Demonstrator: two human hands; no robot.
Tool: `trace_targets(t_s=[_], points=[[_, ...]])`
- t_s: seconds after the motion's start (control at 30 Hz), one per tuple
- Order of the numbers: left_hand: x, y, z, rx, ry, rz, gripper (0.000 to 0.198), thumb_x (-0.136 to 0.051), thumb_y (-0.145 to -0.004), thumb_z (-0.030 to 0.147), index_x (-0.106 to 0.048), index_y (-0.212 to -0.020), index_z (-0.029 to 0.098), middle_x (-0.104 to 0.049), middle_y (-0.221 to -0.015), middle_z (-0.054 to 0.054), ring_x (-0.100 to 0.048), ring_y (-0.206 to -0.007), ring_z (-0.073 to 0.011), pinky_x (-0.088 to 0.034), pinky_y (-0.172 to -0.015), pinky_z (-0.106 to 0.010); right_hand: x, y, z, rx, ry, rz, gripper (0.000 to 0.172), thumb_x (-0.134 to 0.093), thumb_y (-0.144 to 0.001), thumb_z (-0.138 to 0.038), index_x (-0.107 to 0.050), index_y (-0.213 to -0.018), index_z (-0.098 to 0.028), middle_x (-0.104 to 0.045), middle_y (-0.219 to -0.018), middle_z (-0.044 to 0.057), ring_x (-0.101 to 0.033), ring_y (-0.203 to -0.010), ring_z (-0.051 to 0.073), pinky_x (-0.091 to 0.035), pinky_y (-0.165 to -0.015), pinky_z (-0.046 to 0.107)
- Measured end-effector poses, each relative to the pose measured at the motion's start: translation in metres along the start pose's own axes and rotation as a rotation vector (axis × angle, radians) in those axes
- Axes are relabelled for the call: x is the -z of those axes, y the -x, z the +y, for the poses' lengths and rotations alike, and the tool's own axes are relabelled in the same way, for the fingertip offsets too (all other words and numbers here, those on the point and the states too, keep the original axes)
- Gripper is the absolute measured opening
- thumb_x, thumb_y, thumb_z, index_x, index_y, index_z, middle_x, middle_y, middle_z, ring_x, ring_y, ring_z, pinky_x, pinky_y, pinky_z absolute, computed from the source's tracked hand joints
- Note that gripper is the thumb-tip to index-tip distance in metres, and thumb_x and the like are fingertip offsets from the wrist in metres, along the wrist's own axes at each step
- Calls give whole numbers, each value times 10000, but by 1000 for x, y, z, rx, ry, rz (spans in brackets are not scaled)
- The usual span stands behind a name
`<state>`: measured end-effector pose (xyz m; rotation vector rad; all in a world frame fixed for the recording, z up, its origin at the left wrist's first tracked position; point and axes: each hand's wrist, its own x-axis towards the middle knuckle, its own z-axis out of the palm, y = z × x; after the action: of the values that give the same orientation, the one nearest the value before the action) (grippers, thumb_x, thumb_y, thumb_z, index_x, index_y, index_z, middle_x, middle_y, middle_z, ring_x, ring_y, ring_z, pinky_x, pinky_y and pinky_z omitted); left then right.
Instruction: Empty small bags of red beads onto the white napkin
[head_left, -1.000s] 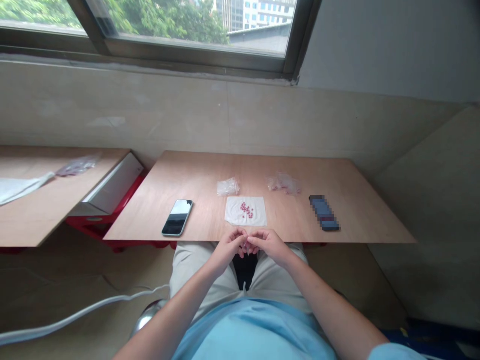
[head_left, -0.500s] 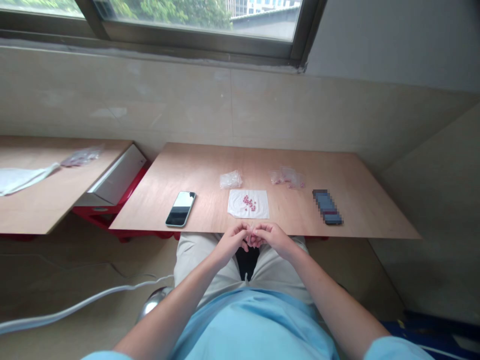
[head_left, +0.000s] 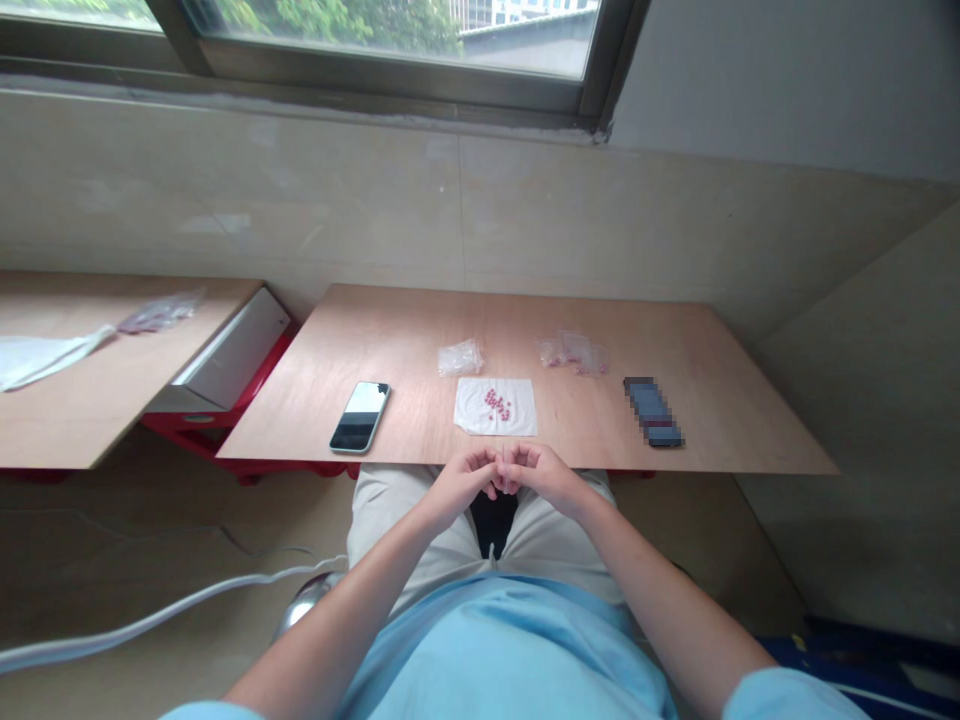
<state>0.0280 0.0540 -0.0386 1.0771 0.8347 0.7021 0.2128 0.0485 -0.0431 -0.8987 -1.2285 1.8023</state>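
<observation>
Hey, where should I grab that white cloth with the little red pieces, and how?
Probably pinch the white cloth at its bare left and right edges, coming in from both sides: it lies flat, with the red pieces clustered near its middle, so a level, two-sided grip should help keep them on.

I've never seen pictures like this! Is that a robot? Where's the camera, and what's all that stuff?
No robot here, just a person with two bare hands! The camera is worn on their head, looking forward and down, so you see what's in front of them.

The left hand and right hand meet at the near edge of a wooden table. Their fingers come together, but anything between them is too small to make out.

On the table, small red pieces lie on a white cloth. Behind it are clear plastic bags and little bags with red bits. A smartphone lies on the left, and a blurred-out dark thing on the right.
</observation>
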Motion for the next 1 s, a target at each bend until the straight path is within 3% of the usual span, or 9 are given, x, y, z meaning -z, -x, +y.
trace_targets(t_s=[0.2, 0.4, 0.67, 1.0], points=[[-1, 2, 3, 1, 19, -28, 228, -653, -895, 354, -632, -855, 130, -686, -758, -48, -639, -694, -135, -462, -621, -227, 3, 2, -2, -20, 1, -14, 338, -800, -816, -453, -631, -792, -162, -711, -737, 33, -661, -670, 148, -512, -636, 254], [0, 0, 1, 0, 103, 14, 172, -638, -877, 295, -598, -800, 148, -591, -661, 16, -586, -639, -119, -468, -666, -253, 3, 3, -6, -22, 46, -65, 314, -732, -878, -454, -709, -846, -142, -758, -829, 80, -697, -723, 163, -531, -686, 272], [-3, 4, 7, -18, -61, -32, 337, -686, -883, 457, -593, -819, 140, -661, -724, -27, -592, -660, -129, -443, -653, -247, 1, 4, -5, -41, 84, -23, 341, -755, -852, -472, -696, -816, -138, -754, -777, 76, -697, -705, 164, -523, -670, 269], [-1, 8, 12, -38, -71, -107, 153, -630, -872, 279, -651, -803, 144, -670, -727, -18, -606, -709, -141, -450, -717, -256, 2, 6, -6, -58, -12, -68, 288, -750, -861, -413, -631, -798, -158, -748, -775, 60, -706, -721, 171, -526, -670, 266]])
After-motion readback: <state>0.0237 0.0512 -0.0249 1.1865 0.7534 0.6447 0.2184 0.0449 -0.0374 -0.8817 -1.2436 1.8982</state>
